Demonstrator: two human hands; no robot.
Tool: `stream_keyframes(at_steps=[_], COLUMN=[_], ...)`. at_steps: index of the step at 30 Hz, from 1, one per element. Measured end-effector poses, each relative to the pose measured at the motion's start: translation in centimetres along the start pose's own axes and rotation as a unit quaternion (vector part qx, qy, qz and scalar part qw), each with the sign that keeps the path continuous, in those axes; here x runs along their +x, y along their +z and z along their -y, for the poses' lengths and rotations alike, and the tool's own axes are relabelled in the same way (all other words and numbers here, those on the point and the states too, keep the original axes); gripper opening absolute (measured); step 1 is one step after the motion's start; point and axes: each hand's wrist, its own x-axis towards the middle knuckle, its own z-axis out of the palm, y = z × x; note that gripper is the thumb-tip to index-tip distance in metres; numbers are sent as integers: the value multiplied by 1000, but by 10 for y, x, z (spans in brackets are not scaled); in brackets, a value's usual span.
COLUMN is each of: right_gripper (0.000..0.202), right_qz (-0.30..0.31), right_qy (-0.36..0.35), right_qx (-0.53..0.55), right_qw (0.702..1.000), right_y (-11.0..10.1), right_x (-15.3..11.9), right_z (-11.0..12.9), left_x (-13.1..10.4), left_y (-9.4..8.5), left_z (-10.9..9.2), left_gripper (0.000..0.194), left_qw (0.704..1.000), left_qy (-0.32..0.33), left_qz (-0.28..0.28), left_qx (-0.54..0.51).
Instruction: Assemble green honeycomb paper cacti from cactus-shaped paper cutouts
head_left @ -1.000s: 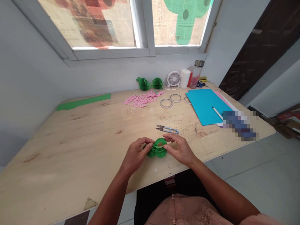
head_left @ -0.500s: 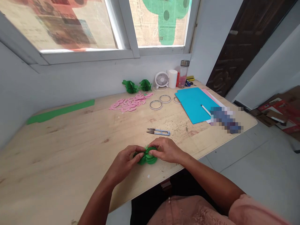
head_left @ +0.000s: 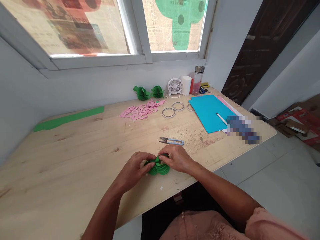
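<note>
Between my hands, close to the table's front edge, is a green layered paper craft with rounded, stacked lobes. My left hand pinches its left side between thumb and fingers. On the upper right part, my right hand grips the paper with thumb and fingertips. Parts of the craft are hidden under the fingers. Just beyond my right hand lie thread snips, blades pointing left. Two similar green paper crafts, one on the left and one on the right, stand by the wall.
Pink paper cutouts lie in a heap at the back, beside several tape rolls. Blue paper sheets with a white pen are at the right. A small fan and a glass bottle stand behind. A green strip lies left.
The view has shifted slightly, so everything sits a little farther right. My fingers have moved slightly on the green paper craft, and its upper folds show differently. Both hands keep their hold.
</note>
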Motion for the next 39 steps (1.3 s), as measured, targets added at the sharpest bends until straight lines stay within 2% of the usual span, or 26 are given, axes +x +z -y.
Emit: stream_keyframes(at_steps=[9,15,20,29,33,39], right_gripper=[18,24,25,23,24,20], right_qz=[38,49,62,64,60,35], right_qy=[-16,-17,-19,0,-21,-66], right_qx=[32,66,100,122,92,23], right_qw=[999,996,993,990,994,997], right_y=[4,6,8,13,6,-11], right_x=[2,0,2,-1,-3,-11], right_z=[12,9,-3,-16,-15,-23], left_x=[-8,-19,-21,-20,-18,-10], left_y=[-8,-7,0,12,17,30], left_z=[18,18,14,17,16,4], left_gripper=[22,19,17,17,17,17], left_qw=[999,998,995,990,988,985], left_qy=[1,-8,-19,-38,-32,-21], left_qz=[-23,-50,-97,-130,-139,-141], left_qx=[-35,-31,-16,-26,-59,-96])
